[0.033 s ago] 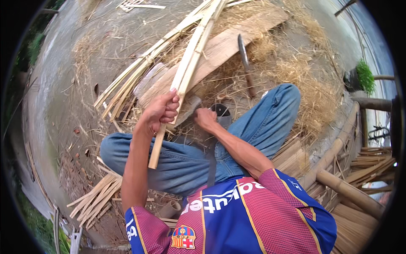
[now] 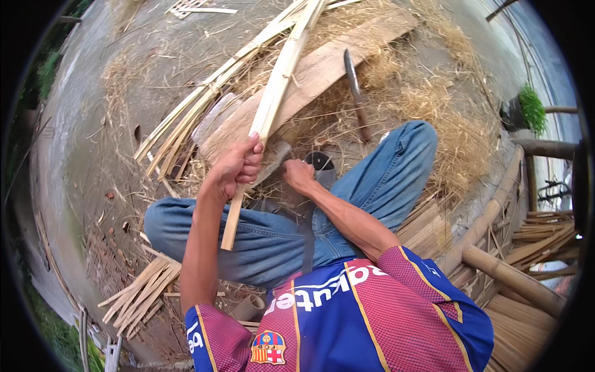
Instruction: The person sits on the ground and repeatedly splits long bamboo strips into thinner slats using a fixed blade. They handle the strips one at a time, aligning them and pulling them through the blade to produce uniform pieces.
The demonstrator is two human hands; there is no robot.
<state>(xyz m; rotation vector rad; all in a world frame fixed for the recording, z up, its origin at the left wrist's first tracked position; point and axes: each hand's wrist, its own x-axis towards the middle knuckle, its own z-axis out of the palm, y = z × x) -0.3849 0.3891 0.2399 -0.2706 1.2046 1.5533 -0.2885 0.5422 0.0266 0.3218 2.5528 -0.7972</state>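
My left hand [image 2: 238, 163] is wrapped round long pale split-bamboo strips [image 2: 277, 93]. They lie against each other and run up and away over a wooden plank [image 2: 347, 62]. Their near end sticks out below my fist, over my left thigh. My right hand [image 2: 299, 175] is closed low between my knees, beside a grey stone-like block [image 2: 273, 164]; its fingertips are turned away, and whatever they hold is hidden. Beyond it and to the right, a long knife [image 2: 356, 93] with a brown handle lies across the plank's edge and the shavings.
More bamboo strips [image 2: 186, 115] fan out at the left of the plank. Curly shavings [image 2: 443, 133] cover the ground at right. Cut slats [image 2: 139, 291] lie by my left leg. Bamboo poles [image 2: 511, 279] form a frame at right, near a potted plant [image 2: 530, 111].
The strips in my left hand appear closer together, with less gap showing between them. The view has shifted slightly; both hands are nearly where they were.
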